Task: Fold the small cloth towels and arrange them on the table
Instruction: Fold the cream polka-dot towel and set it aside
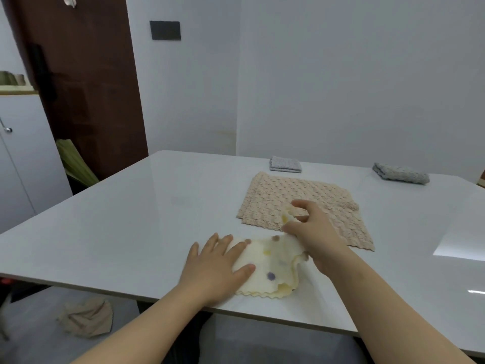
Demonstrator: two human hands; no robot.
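Left hand (217, 266): you are pressing it flat, fingers straight and spread, on the left part of the dotted towel (273, 264). Palm and fingers are lying on the cloth and the wrist is sitting at the table's near edge.

Right hand (312, 232): you are pinching one corner of the dotted towel between thumb and curled fingers. The corner is standing up off the surface, just ahead of your left fingertips and to their right. The cloth between your two hands is sagging and wrinkling. Its wavy near hem is lying on the table (131, 219), just right of your left wrist.

Dotted towel: cream, with yellow, brown and purple spots. It is lying partly doubled between both hands.

Beige towel (283, 195): it is lying spread flat, unfolded, under and beyond your right hand. Its near corner is running out to the right of your right wrist.

Left grey towel (285, 164): folded, it is resting just past the far edge of the beige towel, well ahead of your right hand.

Right grey towel (401, 173): folded, it is resting far ahead and to the right of your right hand, well apart from the other one.

A crumpled brown cloth (86, 317) is lying on the floor, below and left of your left forearm.
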